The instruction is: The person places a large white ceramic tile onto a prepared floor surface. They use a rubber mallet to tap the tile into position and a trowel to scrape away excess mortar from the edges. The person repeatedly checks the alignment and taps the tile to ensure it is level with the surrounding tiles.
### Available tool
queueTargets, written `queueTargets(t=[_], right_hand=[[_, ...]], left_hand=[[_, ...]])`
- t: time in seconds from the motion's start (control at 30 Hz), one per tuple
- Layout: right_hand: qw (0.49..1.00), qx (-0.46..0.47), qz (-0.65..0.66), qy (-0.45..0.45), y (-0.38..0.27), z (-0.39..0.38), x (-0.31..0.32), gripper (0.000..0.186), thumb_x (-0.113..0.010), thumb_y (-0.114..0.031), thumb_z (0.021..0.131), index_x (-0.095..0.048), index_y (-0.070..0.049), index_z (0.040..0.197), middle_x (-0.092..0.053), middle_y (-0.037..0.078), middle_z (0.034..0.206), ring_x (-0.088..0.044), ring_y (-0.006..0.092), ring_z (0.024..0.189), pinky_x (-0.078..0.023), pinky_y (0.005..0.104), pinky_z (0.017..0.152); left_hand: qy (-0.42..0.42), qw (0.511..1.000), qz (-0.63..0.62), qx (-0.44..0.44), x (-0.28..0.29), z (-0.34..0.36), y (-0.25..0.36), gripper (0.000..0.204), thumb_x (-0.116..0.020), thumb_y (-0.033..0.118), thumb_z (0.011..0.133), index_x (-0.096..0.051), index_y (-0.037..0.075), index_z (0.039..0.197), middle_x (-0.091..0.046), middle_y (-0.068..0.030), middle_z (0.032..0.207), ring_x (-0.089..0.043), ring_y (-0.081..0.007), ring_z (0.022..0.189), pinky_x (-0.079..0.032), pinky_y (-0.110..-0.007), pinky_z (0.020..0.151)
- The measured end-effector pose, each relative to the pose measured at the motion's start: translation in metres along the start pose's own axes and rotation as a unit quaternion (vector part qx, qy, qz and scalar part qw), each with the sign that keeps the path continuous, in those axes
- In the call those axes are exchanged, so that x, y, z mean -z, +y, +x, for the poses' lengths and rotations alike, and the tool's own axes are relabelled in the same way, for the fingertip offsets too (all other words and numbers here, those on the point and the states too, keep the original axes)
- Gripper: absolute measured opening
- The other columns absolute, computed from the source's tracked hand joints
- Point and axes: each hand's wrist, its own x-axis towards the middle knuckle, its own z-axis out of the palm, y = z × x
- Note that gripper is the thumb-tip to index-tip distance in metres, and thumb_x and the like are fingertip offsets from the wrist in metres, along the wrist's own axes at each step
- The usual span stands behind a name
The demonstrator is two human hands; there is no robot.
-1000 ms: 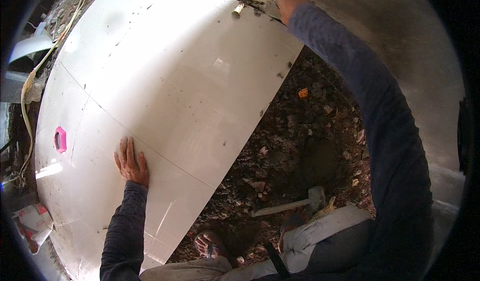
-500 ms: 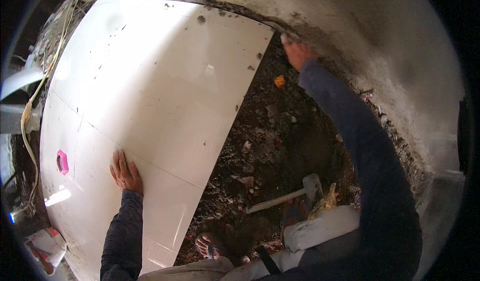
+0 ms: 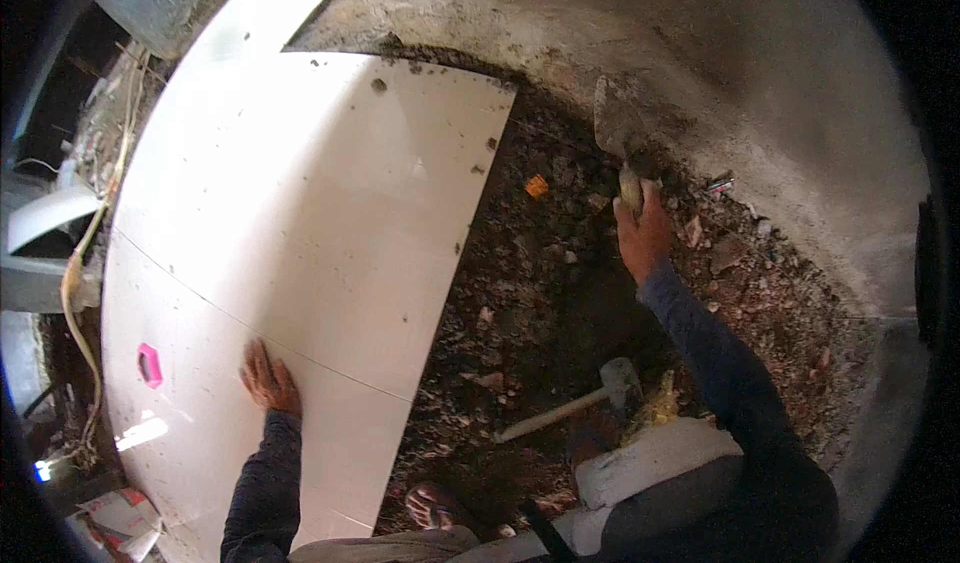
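My left hand (image 3: 270,377) rests with fingers stretched out on glossy white floor tiles (image 3: 340,193), just below a thin joint line. My right hand (image 3: 645,225) is closed round the wooden handle of a trowel (image 3: 613,123), its blade up against the foot of the plastered wall. Beneath the trowel lies bare, rubbly soil (image 3: 530,293). A mallet (image 3: 620,387) with a pale handle lies on that soil, close to my legs. Dark grey specks of mortar dot the tiles, mostly along their far and right edges.
A pink-rimmed object (image 3: 149,365) sits on the tiles at the left. An orange scrap (image 3: 537,186) lies on the soil. The plastered wall (image 3: 800,163) curves round the far and right sides. A cable (image 3: 75,293) runs along the left. My sandalled foot (image 3: 432,506) is near the tile edge.
My right hand has come back from the tile's far corner toward me and to the right, bringing the trowel into plain sight. My left hand stays on the tiles.
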Motion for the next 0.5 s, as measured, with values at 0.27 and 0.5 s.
queueTargets(t=[0.27, 0.5], right_hand=[[0.989, 0.139, -0.047, 0.015, 0.118, -0.017, -0.031, 0.06, -0.062, -0.034, 0.098, -0.047, 0.004, 0.141, -0.055, 0.03, 0.134, -0.054, 0.0484, 0.122, -0.043, 0.0548, 0.106], [0.967, 0.242, -0.07, 0.03, 0.15, -0.04, -0.087, 0.057, -0.067, -0.037, 0.095, -0.054, 0.003, 0.133, -0.059, 0.029, 0.124, -0.056, 0.0492, 0.117, -0.045, 0.0609, 0.102]], left_hand=[[0.042, 0.973, -0.167, -0.153, -0.022, 0.186, 0.158, 0.047, -0.065, 0.02, 0.093, -0.056, 0.006, 0.137, -0.056, -0.0198, 0.137, -0.052, -0.039, 0.128, -0.041, -0.049, 0.107], [0.068, 0.99, -0.115, -0.05, -0.115, 0.379, 0.346, 0.072, -0.067, 0.037, 0.089, -0.043, 0.004, 0.148, -0.048, -0.0256, 0.147, -0.045, -0.0409, 0.136, -0.037, -0.048, 0.113]])
